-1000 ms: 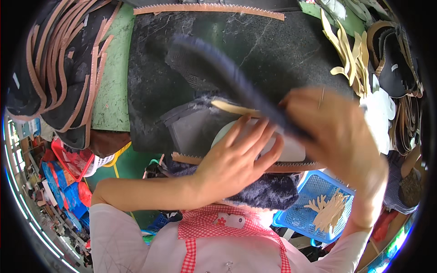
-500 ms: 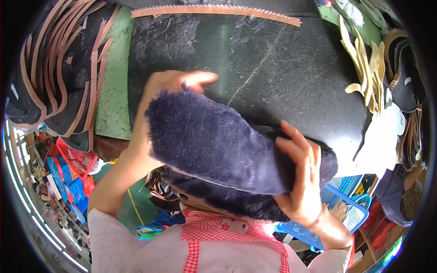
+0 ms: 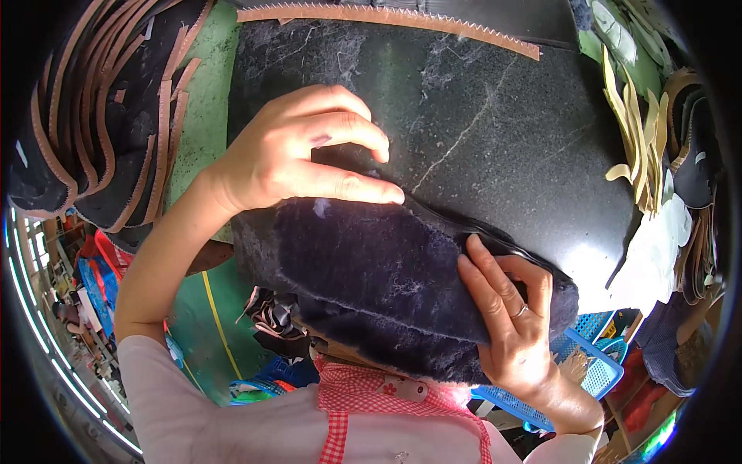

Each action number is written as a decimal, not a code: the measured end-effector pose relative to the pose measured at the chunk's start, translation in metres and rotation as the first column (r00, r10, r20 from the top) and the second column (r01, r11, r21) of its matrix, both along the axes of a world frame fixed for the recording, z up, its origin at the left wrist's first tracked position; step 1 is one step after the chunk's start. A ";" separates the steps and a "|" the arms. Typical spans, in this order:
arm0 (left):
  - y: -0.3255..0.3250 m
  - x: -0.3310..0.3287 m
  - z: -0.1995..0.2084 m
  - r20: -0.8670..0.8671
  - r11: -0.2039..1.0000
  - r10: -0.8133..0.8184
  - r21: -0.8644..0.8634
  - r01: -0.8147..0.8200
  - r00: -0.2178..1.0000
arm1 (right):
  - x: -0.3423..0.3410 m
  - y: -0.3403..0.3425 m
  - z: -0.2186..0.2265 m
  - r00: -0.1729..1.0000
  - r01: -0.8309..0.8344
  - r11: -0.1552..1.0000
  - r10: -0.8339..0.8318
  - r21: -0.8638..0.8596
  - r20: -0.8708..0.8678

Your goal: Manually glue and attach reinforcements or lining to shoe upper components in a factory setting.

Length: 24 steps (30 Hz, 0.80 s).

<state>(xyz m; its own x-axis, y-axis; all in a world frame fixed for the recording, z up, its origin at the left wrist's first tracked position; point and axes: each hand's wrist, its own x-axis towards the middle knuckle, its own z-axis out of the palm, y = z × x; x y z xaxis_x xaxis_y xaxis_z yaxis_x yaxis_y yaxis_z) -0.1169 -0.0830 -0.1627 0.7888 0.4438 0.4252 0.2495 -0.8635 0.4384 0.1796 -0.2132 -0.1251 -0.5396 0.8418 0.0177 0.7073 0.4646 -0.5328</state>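
Observation:
A dark navy piece of fur [image 3: 363, 247] lies over the near edge of the dark worktop [image 3: 541, 131]. Below it, nearer my body, shows another dark fur part [image 3: 386, 332]; whether the two are joined I cannot tell. My left hand [image 3: 301, 151] hovers at the fur's far edge, thumb and fingers spread, the thumb along that edge. With bent fingers, my right hand [image 3: 514, 317], a ring on one finger, grips the fur's right end. A black, smooth edge [image 3: 495, 240] curves along the fur's far side beside these fingers.
Black pieces with brown stitched edging [image 3: 100, 116] are stacked at the left on a green surface [image 3: 197, 116]. A brown strip [image 3: 386, 15] lies along the back. Pale yellow strips [image 3: 638, 131] and white pieces [image 3: 657, 247] sit at the right. A blue basket [image 3: 591, 367] stands below.
My left hand has come from behind the fur's left end to its far edge, above the fur. The fur's left end has dropped flatter onto the worktop. My right hand stays on the right end.

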 end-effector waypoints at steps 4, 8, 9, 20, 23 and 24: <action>0.003 -0.008 0.004 -0.032 0.997 -0.003 0.078 0.006 0.999 | -0.001 0.005 0.005 0.998 -0.045 0.999 0.045 0.010 0.036; -0.005 0.000 0.024 -0.128 0.971 0.235 -0.010 -0.239 0.963 | -0.005 0.006 0.010 0.991 -0.058 0.998 0.056 0.018 0.125; -0.017 0.013 0.030 -0.021 0.951 0.263 -0.161 -0.263 0.964 | -0.006 0.005 0.011 0.985 -0.059 0.998 0.054 0.024 0.162; -0.112 0.088 0.026 -0.285 0.885 0.116 -0.406 -0.229 0.951 | 0.086 -0.017 0.029 0.907 0.410 0.912 -0.405 -0.025 0.118; -0.120 0.151 0.005 -0.041 0.915 0.110 -0.387 -0.118 0.993 | 0.079 -0.009 0.022 0.828 0.522 0.831 -0.548 -0.192 -0.120; -0.110 0.155 0.007 0.022 0.906 0.133 -0.409 -0.112 0.991 | 0.082 0.000 0.016 0.820 0.495 0.831 -0.543 -0.256 -0.178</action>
